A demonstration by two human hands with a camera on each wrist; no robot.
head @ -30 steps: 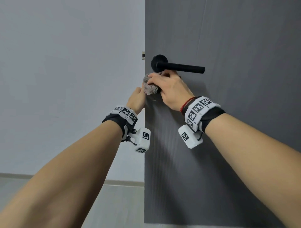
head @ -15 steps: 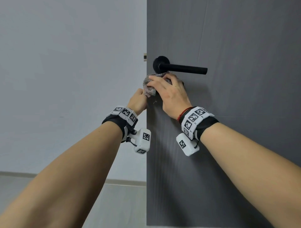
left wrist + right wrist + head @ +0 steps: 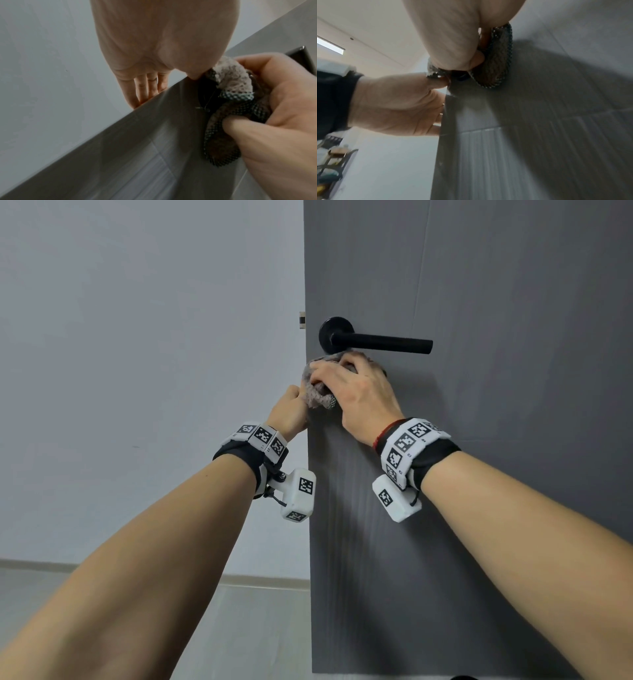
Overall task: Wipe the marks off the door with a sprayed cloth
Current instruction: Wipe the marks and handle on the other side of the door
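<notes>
The left hand is reaching up to the edge of the grey door, its fingers passing behind that edge while the thumb is resting on the front face. Just beside the thumb, the right hand is gripping a bunched, mesh-textured cloth and pressing it against the door. A pale wall is showing behind.

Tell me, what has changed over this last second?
Little: the right hand has rubbed the bunched cloth slightly rightwards and up under the black door handle. The left hand still grips the door edge.
</notes>
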